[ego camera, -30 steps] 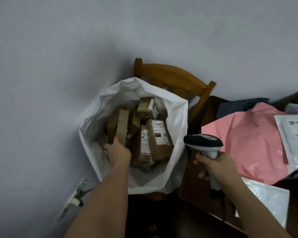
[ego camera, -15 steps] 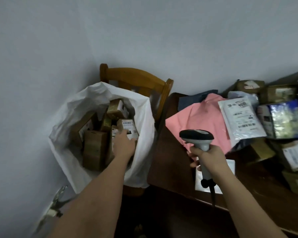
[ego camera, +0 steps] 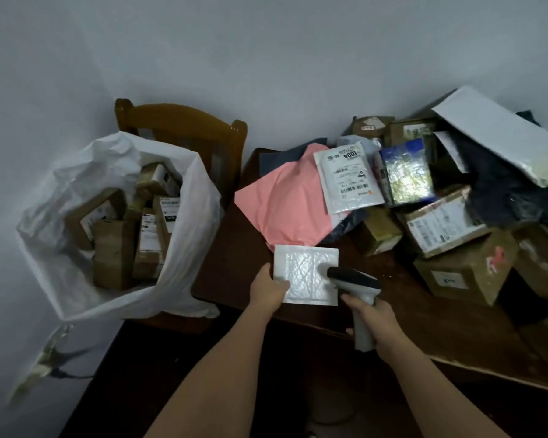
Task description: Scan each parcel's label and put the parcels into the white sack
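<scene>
A flat white padded mailer [ego camera: 306,275] lies at the near edge of the dark desk [ego camera: 234,248], just in front of the pink mailer [ego camera: 285,207]. Its near left corner is pinched by the left hand [ego camera: 268,289], thumb on top. The handle of the barcode scanner [ego camera: 356,298] is gripped by the right hand [ego camera: 375,320], and the scanner's head overlaps the mailer's right edge.

No label can be seen on the upward face, which looks like plain bubble wrap; the label is probably underneath. The step in hand is judged to be the picking up and scanning of this parcel. It would best be lifted by the pinched corner and turned over so that the label faces the scanner, and the scanner drawn back a little so that the whole barcode is covered by the beam. The mailer is thin and limp, so it should be held taut and flat; a sagging or glossy surface may spoil the read.

Once read, the parcel is to be carried left to the white sack [ego camera: 86,172], which stands open on the wooden chair [ego camera: 184,121] and already holds several brown boxes [ego camera: 114,251]. Many parcels remain piled far right on the desk.
</scene>
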